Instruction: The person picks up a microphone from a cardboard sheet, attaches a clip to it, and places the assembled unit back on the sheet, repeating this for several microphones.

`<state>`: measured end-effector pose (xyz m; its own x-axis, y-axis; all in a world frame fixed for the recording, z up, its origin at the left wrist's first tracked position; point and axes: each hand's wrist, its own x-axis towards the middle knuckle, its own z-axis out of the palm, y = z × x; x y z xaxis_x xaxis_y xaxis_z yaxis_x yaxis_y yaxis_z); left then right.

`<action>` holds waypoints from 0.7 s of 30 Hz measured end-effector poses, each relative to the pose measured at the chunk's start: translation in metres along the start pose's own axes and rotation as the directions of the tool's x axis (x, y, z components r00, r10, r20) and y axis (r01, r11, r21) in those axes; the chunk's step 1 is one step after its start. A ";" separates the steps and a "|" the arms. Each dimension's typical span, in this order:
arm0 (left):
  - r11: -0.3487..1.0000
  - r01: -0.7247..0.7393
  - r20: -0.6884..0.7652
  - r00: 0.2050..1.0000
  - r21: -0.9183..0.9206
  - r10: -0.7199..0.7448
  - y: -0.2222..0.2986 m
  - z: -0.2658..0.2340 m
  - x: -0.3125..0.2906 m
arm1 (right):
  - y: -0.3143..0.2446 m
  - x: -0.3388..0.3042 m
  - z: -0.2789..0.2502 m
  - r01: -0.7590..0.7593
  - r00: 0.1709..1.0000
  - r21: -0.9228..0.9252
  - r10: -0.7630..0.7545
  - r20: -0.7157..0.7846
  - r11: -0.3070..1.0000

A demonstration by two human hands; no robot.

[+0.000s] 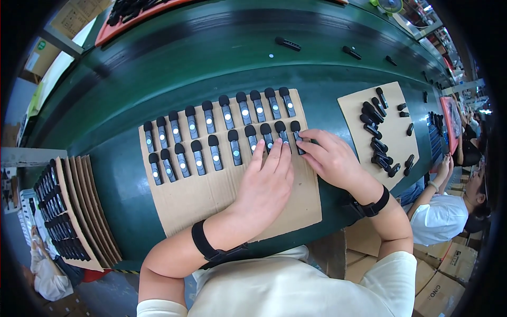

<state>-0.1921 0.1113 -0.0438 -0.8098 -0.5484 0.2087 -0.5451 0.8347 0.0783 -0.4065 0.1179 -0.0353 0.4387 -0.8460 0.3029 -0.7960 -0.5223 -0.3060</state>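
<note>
A black microphone point(296, 130) is pinched by the right hand point(334, 158) at the right end of the cardboard's point(190, 195) lower row. The next microphones point(266, 132) are touched by the left hand point(265, 185), opened flat.

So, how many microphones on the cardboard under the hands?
20: 10 in the far row, 10 in the near row, partly behind the left hand and right hand; more may hide.
</note>
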 end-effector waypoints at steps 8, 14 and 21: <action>1.000 -0.004 0.010 1.000 0.020 0.004 0.000 -0.001 0.001 | 0.002 0.002 0.003 -0.003 0.999 0.009 0.003 -0.039 1.000; 0.998 -0.006 0.008 1.000 0.062 0.005 0.000 -0.003 0.002 | 0.002 0.023 -0.007 0.012 0.999 0.008 -0.011 -0.044 1.000; 0.997 -0.007 -0.032 0.999 0.078 0.010 0.000 -0.003 0.003 | 0.007 0.052 0.003 0.067 0.997 -0.053 -0.068 -0.019 0.996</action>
<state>-0.1937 0.1101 -0.0400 -0.8077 -0.5385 0.2401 -0.5547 0.8320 0.0001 -0.3882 0.0705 -0.0244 0.4841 -0.8061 0.3404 -0.7857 -0.5716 -0.2364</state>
